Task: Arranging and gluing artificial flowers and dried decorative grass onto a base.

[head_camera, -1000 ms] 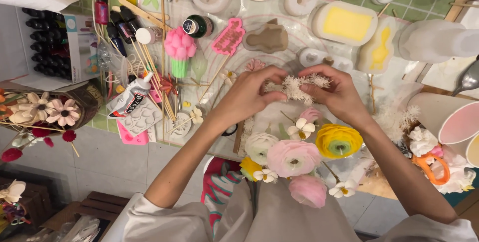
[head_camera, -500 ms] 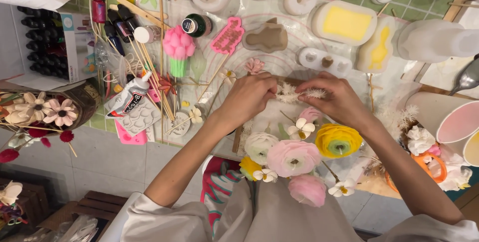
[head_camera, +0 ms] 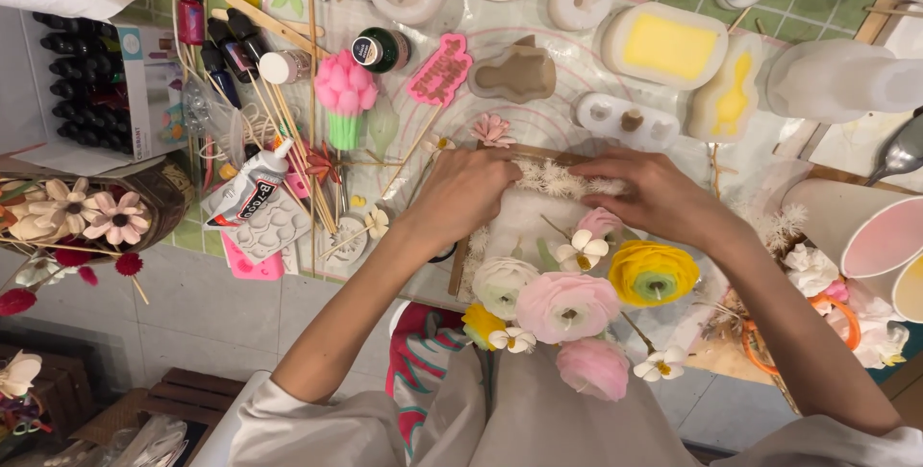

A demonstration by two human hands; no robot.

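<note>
Head view: I see my left hand point(head_camera: 466, 193) and right hand point(head_camera: 654, 198) at frame centre, fingers closed, pinching the ends of a fluffy white sprig point(head_camera: 562, 178) along the top edge of a wooden frame point(head_camera: 458, 270). The sprig's long axis runs left to right across the picture, with no clear tip. My worry: a hard pinch could shed its fluff, or my wrists could knock the pink flower point(head_camera: 567, 305) and yellow flower point(head_camera: 654, 273) just below.

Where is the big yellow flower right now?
In the head view, the yellow flower sits right of centre, just below the right hand. The big pink flower is beside it on its left, and a small white flower lies up-left.
</note>
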